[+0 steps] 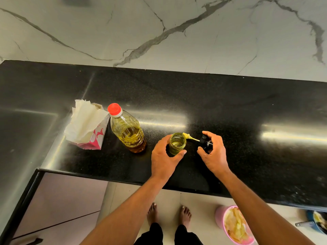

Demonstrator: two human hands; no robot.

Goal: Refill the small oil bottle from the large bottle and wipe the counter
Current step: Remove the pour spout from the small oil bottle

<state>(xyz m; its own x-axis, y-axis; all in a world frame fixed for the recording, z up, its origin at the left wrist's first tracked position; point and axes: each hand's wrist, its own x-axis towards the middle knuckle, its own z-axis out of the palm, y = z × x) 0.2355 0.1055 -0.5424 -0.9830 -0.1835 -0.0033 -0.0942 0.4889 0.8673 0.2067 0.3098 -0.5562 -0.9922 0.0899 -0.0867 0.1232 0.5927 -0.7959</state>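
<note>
Black stone counter (230, 106): my left hand (163, 156) grips the small open glass oil bottle (177, 143); my right hand (213, 151) holds its black pump cap (205, 141), probably. Left of both, nearer my left, stands the large red-capped plastic oil bottle (127, 129), upright.

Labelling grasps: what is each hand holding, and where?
Left hand grips the small open glass oil bottle around its body. Right hand holds the black pump top by its head, yellow tube pointing to the bottle.

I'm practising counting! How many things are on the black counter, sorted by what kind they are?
Oil bottles: 2, the large bottle and the small bottle
Tissue boxes: 1, the tissue box
Spray tops: 1, the black spray top, held just above
Total: 4
</note>
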